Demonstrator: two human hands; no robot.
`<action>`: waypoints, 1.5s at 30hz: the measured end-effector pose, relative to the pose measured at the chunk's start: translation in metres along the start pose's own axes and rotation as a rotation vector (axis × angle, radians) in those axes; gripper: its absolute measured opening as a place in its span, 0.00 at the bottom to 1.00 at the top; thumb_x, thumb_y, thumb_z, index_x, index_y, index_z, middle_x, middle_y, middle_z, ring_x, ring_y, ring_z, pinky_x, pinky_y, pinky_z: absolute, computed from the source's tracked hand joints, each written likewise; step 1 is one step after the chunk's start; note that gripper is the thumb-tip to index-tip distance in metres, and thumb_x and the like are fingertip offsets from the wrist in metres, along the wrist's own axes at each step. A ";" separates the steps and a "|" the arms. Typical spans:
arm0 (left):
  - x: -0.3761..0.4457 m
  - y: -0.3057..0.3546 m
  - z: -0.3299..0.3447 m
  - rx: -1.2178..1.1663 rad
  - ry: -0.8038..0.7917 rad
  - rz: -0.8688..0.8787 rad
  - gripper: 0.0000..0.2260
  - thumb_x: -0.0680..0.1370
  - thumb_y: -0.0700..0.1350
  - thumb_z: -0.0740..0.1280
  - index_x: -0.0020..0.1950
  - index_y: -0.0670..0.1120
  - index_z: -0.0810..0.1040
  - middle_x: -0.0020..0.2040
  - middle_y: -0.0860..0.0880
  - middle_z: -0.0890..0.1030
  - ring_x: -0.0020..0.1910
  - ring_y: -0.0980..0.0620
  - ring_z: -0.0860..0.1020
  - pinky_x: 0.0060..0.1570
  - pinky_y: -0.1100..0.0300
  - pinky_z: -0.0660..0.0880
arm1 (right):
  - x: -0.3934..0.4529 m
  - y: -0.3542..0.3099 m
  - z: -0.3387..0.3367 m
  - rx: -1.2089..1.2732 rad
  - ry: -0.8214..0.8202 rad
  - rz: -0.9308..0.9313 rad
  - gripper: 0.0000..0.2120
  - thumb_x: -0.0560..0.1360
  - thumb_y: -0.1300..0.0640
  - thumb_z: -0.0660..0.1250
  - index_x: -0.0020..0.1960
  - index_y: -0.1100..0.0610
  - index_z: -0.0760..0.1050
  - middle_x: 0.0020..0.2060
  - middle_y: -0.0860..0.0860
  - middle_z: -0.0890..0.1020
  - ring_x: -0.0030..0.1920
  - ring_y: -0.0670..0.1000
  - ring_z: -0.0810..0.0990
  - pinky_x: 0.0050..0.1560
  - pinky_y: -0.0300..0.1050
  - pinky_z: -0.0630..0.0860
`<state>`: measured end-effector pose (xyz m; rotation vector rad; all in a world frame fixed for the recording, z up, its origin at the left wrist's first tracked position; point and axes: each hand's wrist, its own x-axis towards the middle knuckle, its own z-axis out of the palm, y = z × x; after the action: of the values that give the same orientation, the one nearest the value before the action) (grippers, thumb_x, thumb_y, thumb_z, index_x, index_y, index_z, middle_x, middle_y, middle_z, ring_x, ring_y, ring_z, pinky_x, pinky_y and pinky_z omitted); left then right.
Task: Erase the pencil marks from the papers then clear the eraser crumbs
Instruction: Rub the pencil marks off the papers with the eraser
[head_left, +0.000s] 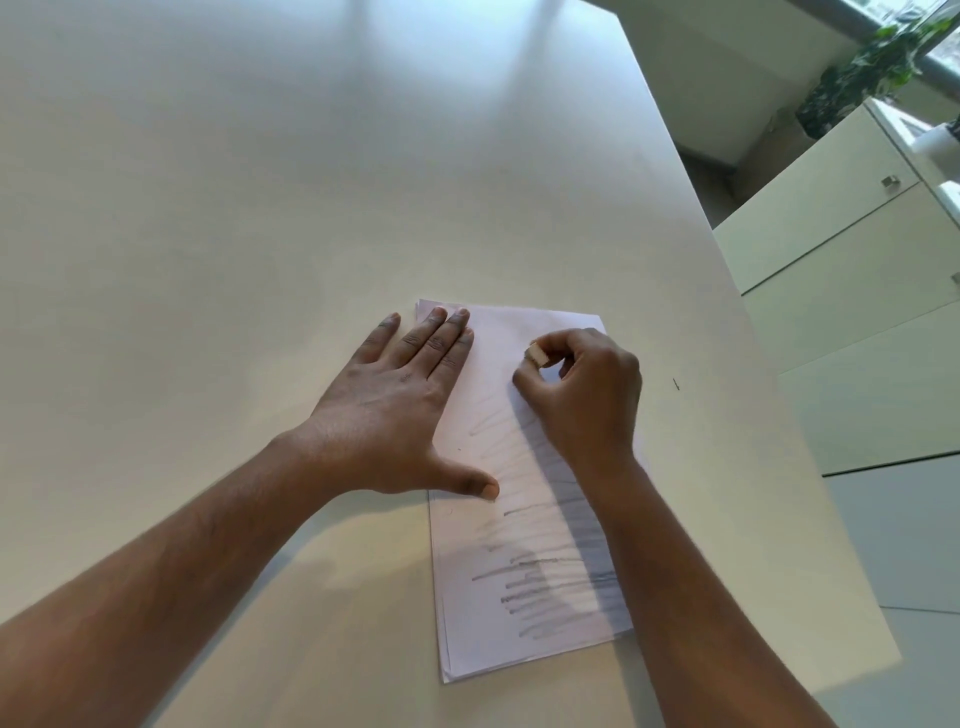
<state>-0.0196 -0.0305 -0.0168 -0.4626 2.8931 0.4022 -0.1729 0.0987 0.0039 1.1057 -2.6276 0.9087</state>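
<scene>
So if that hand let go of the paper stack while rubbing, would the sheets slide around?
Probably. The paper stack is thin loose sheets on a smooth table, so it looks light and floppy. Its edges are already slightly fanned, suggesting easy slipping. The left hand lies flat on it, likely pinning it while the right hand pinches the eraser.

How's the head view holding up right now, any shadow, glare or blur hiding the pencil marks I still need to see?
Head view: the right hand and forearm shade the right side of the top paper, darkening the pencil marks there; soft glare patches sit on the far table; the marks look slightly smeared; wide-angle bending shows at the table edges; the eraser reads clearly.
</scene>
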 end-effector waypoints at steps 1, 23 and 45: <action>0.000 0.000 0.000 0.000 0.001 0.001 0.67 0.62 0.89 0.49 0.82 0.45 0.28 0.81 0.50 0.24 0.78 0.53 0.23 0.81 0.46 0.32 | -0.005 -0.004 0.002 0.029 -0.053 -0.030 0.03 0.67 0.56 0.76 0.39 0.51 0.83 0.37 0.44 0.85 0.34 0.44 0.78 0.41 0.45 0.79; 0.000 0.000 -0.001 -0.009 -0.013 -0.004 0.66 0.62 0.88 0.50 0.82 0.46 0.28 0.81 0.50 0.24 0.78 0.54 0.23 0.81 0.46 0.32 | -0.002 -0.005 0.002 0.121 -0.113 0.078 0.03 0.67 0.54 0.77 0.38 0.51 0.84 0.34 0.42 0.85 0.31 0.41 0.78 0.40 0.41 0.77; 0.001 0.000 0.002 -0.004 0.004 -0.008 0.67 0.61 0.89 0.49 0.83 0.45 0.29 0.81 0.50 0.25 0.79 0.54 0.24 0.81 0.45 0.33 | -0.004 0.009 -0.010 0.049 0.036 0.194 0.02 0.65 0.56 0.76 0.37 0.51 0.83 0.32 0.43 0.84 0.34 0.44 0.81 0.41 0.43 0.79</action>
<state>-0.0204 -0.0308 -0.0186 -0.4760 2.8936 0.4065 -0.1768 0.1119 0.0066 0.8459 -2.7319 1.0246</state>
